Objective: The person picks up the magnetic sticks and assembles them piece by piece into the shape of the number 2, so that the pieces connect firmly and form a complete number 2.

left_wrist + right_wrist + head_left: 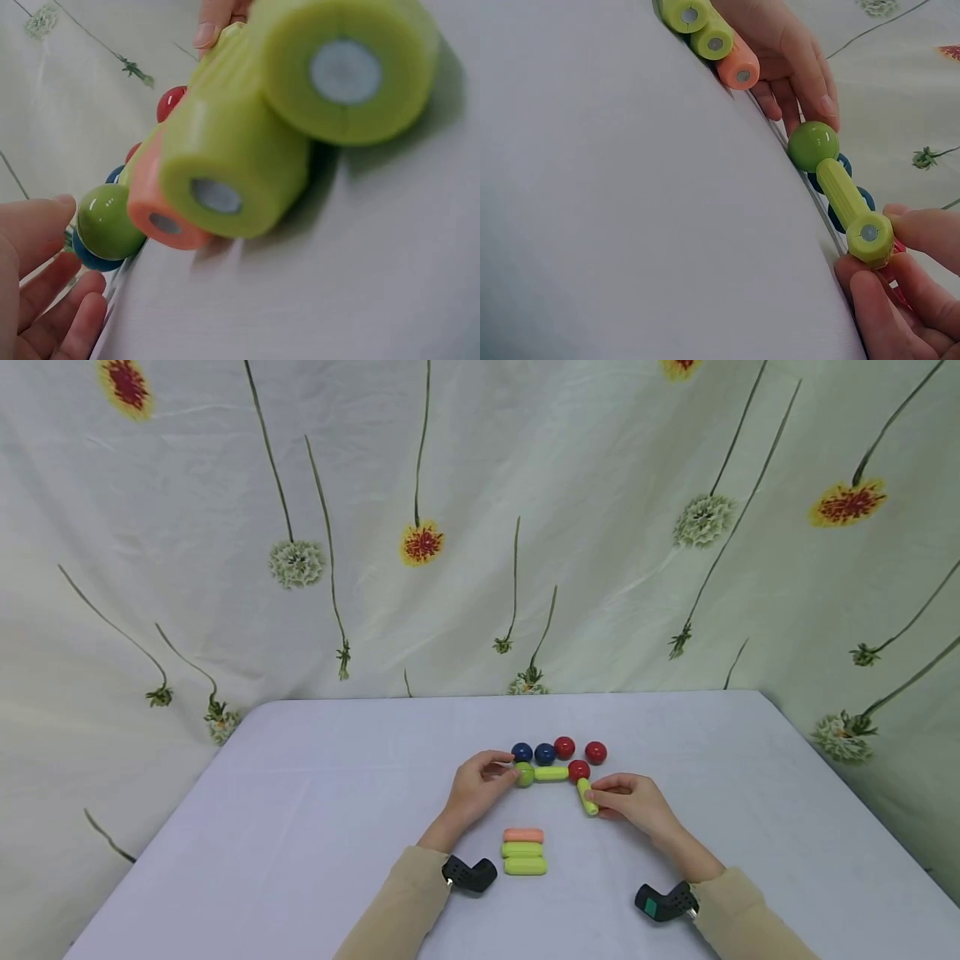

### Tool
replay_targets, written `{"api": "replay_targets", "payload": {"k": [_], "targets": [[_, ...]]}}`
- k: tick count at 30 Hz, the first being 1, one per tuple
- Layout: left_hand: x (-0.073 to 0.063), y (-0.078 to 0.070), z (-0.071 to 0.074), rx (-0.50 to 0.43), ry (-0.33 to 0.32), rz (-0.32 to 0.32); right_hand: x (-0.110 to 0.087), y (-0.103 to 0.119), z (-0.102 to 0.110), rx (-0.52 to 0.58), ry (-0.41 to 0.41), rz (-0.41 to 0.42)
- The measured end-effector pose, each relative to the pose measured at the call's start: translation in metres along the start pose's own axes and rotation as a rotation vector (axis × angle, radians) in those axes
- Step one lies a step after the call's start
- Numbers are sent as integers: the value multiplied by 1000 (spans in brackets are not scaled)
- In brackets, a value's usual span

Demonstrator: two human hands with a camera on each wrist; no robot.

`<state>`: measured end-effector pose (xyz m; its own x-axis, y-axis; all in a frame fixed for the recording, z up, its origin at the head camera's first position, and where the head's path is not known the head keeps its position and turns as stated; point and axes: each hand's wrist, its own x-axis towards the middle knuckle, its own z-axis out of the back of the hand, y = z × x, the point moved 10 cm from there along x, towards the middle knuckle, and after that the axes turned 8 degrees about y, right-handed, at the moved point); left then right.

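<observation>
My right hand [630,800] pinches a yellow-green magnetic rod [587,797] between thumb and fingers. The rod's upper end meets a red ball [578,770]. From that ball a second yellow-green rod [551,773] runs left to a green ball [525,774]. My left hand [476,787] is beside the green ball, its fingers loosely bent and spread. In the left wrist view the thumb [56,214] lies at the edge of the green ball [109,221]; whether it touches I cannot tell. In the right wrist view the held rod's round metal end [869,232] faces the camera.
Just behind the joined pieces are two blue balls [545,754] and two red balls [596,752]. Nearer me lie an orange rod [523,835] and two yellow-green rods [525,866], side by side. A white cloth covers the table [315,827]; a flowered curtain [465,460] hangs behind.
</observation>
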<state>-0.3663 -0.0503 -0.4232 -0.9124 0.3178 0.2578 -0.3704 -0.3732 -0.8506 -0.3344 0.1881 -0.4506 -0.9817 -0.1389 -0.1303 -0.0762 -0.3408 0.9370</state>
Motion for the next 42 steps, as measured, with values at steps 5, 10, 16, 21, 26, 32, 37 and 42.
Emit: {"api": "replay_targets", "payload": {"k": [5, 10, 16, 21, 26, 32, 37, 42], "targets": [[3, 3, 7, 4, -58, 21, 1, -1, 1, 4, -11, -3], [5, -1, 9, 26, -80, -10, 1, -1, 2, -6, -14, 9], [9, -8, 2, 51, -31, -88, 0, -1, 3, -5, -12, 19], [12, -12, -3, 19, 14, -138, 0, 0, 3, -2, -6, 28], [14, -14, -12, -6, 110, -174, 0, -1, 4, -6, -9, 24], [16, -10, -20, -5, 183, -128, 1, -1, 3, -6, -10, 23], [17, -7, -22, 24, 191, -82, -1, 2, 0, -4, -7, 17], [18, -5, -24, 66, 196, -47, -2, 3, 0, -13, -9, 23]]}}
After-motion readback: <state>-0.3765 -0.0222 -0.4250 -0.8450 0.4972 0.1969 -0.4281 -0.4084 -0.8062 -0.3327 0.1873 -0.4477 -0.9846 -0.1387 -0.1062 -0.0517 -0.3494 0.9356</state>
